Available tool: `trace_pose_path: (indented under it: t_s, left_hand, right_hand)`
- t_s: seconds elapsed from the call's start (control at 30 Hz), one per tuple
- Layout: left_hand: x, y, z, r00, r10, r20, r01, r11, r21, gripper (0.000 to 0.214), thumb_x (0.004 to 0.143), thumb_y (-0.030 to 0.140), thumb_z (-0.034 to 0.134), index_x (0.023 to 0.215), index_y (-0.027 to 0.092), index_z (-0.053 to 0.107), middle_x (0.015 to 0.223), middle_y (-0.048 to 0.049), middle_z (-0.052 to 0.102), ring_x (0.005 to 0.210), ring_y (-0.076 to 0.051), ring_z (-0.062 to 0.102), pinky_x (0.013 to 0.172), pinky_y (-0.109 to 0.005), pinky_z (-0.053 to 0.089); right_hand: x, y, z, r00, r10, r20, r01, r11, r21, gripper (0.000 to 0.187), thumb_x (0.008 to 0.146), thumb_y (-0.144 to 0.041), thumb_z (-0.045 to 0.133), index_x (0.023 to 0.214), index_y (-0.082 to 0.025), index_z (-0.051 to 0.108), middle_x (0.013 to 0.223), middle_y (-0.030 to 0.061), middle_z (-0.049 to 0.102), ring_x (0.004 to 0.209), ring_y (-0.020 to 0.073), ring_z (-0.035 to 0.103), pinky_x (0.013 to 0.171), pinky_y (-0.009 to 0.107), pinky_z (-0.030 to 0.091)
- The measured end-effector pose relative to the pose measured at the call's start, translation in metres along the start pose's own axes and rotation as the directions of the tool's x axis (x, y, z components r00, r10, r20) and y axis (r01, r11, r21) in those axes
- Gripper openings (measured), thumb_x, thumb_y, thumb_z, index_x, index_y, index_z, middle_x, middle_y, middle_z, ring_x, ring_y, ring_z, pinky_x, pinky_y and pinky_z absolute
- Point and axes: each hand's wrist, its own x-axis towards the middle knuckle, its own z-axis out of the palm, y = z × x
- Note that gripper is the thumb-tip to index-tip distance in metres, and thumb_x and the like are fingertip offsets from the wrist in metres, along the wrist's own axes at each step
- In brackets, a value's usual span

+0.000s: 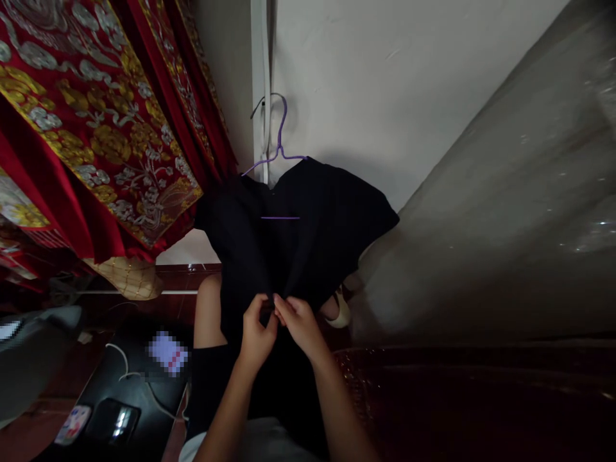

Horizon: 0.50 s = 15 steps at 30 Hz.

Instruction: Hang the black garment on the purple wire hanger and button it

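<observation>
A black short-sleeved garment [337,205] hangs in front of me on a purple hanger [280,138], its neckline open so the hanger's lower bar shows. My left hand [257,327] pinches the front edge of the garment, thumb and fingers closed. Right beside it, my right hand [297,319] pinches the same edge with its fingertips. The two hands meet at the middle of the front, where the two sides come together. Whatever small detail lies between the fingertips is too dark to make out.
Red cloth with gold and silver embroidery [115,144] hangs at the left. Below it, a black surface [115,366] carries phones and a white cable [154,394]. Clear plastic sheeting [491,212] covers the right side. A white pipe [264,58] runs down the wall [385,77].
</observation>
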Motion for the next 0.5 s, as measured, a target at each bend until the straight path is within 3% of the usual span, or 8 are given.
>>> trace_pose_path:
  t_s: [0.23, 0.33, 0.5]
  left_hand:
    - [0.008, 0.002, -0.001, 0.997, -0.002, -0.072, 0.007, 0.998, 0.067, 0.009, 0.088, 0.023, 0.070, 0.093, 0.023, 0.078, 0.089, -0.0055, 0.072, 0.084, -0.022, 0.072, 0.075, -0.031, 0.058]
    - [0.009, 0.003, 0.004, 0.992, 0.016, -0.129, -0.007, 0.998, 0.066, 0.009, 0.086, 0.022, 0.071, 0.089, 0.022, 0.080, 0.089, -0.0060, 0.074, 0.084, -0.022, 0.072, 0.075, -0.031, 0.058]
    - [0.006, 0.012, 0.009, 0.988, 0.049, -0.145, -0.033, 0.994, 0.108, 0.013, 0.091, 0.025, 0.069, 0.095, 0.024, 0.081, 0.094, -0.0071, 0.076, 0.088, -0.023, 0.073, 0.079, -0.034, 0.058]
  right_hand:
    - [-0.003, -0.008, -0.027, 0.986, -0.060, 0.158, 0.060, 0.998, 0.010, 0.043, 0.089, -0.062, 0.061, 0.081, -0.021, 0.054, 0.064, -0.0040, 0.048, 0.059, 0.0124, 0.045, 0.057, 0.026, 0.036]
    - [-0.005, -0.010, -0.033, 0.982, -0.108, 0.154, 0.119, 0.991, -0.064, 0.033, 0.091, -0.052, 0.064, 0.091, -0.021, 0.057, 0.074, -0.0025, 0.053, 0.068, 0.0136, 0.051, 0.062, 0.026, 0.039]
    - [-0.006, -0.008, -0.023, 0.965, -0.249, 0.083, 0.259, 0.957, -0.132, 0.027, 0.098, -0.044, 0.056, 0.084, -0.022, 0.052, 0.076, -0.0013, 0.052, 0.071, 0.0150, 0.053, 0.066, 0.028, 0.041]
